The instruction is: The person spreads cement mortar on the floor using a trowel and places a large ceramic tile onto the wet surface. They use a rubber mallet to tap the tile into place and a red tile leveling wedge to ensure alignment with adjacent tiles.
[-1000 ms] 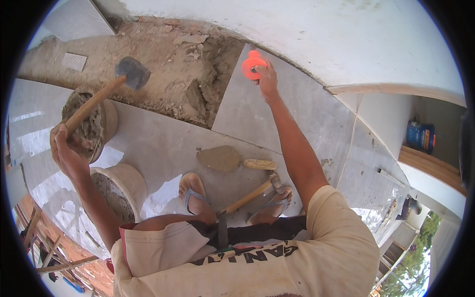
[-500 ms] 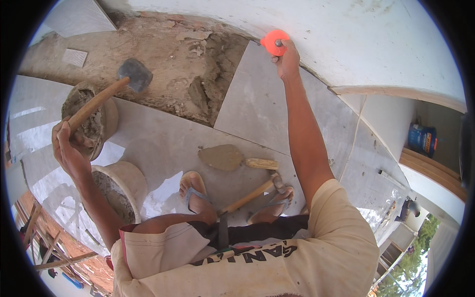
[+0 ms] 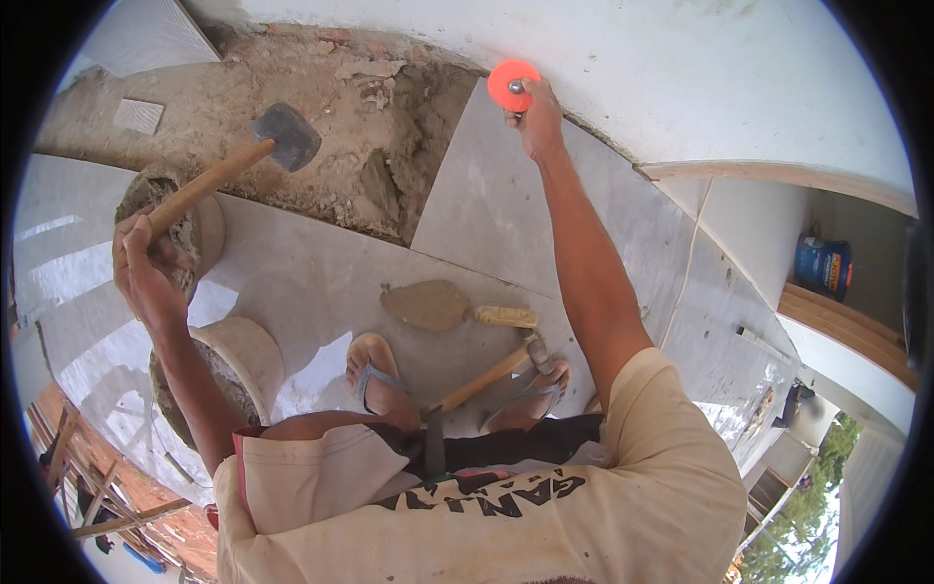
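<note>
My left hand (image 3: 151, 273) is closed round the wooden handle of a rubber mallet (image 3: 212, 180). Its black head is raised, appearing in front of bare mortar ground. Beneath that hand is a bucket (image 3: 212, 234) of grey mortar, with a second mortar bucket (image 3: 255, 355) nearer me. My right arm stretches far forward, and my right hand (image 3: 541, 122) grips an orange disc with a metal knob (image 3: 514, 86). The disc appears over the far corner of a large grey floor tile (image 3: 516, 185), beside the white wall; whether it touches the tile I cannot tell.
A mortar-coated trowel (image 3: 425, 305) and a hammer (image 3: 491, 378) lie near my sandalled feet. Rough mortar bed (image 3: 321, 88) borders the laid tiles. A small tile piece (image 3: 139, 116) and a larger tile (image 3: 146, 39) sit far left. A blue container (image 3: 823, 265) stands in the right-hand recess.
My left hand has swung the mallet a little to the right, its head slightly farther away. My right hand has shifted the orange disc slightly left. The whole view has moved a little too.
</note>
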Demonstrator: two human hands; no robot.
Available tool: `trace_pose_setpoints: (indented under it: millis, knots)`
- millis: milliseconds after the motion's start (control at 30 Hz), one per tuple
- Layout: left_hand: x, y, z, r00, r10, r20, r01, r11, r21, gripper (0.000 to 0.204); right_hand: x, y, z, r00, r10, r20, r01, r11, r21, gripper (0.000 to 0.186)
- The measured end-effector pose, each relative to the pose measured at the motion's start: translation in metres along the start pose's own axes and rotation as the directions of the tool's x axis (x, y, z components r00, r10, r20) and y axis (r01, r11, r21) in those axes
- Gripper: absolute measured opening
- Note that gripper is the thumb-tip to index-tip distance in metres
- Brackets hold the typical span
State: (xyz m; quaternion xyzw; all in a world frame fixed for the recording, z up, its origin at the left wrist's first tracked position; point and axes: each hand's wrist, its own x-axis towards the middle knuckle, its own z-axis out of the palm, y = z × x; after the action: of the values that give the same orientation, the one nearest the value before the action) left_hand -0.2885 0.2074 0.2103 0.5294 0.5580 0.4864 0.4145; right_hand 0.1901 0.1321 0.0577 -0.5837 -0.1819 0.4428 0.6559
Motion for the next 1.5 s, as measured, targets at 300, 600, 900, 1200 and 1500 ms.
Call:
trace_pose_setpoints:
  millis: [300,600,900,1200,1500]
  knots:
    - [-0.008,0.011,0.011,0.999,0.012,-0.038,-0.014,0.999,-0.044,0.024,0.007,0.002,-0.003,0.999,-0.024,-0.047,0.021,0.999,-0.048,0.019]
    - [-0.008,0.006,0.014,1.0,0.014,-0.004,-0.014,1.0,0.01,0.026,0.001,0.007,0.002,0.997,-0.038,-0.061,0.038,0.999,-0.003,0.017]
    - [-0.011,0.0,0.032,1.0,-0.022,-0.007,0.022,0.999,0.041,0.023,0.003,0.001,0.001,0.999,0.012,-0.052,-0.015,0.998,-0.065,0.018]
    - [-0.017,0.014,0.038,0.999,-0.025,-0.046,0.027,0.999,0.047,0.023,-0.067,-0.015,0.073,0.932,-0.089,0.352,0.251,0.859,-0.446,0.025]
    - [0.002,0.008,0.017,0.988,0.057,-0.144,-0.059,0.998,-0.009,0.022,-0.216,0.112,0.15,0.64,0.02,0.769,0.522,0.723,-0.453,0.025]
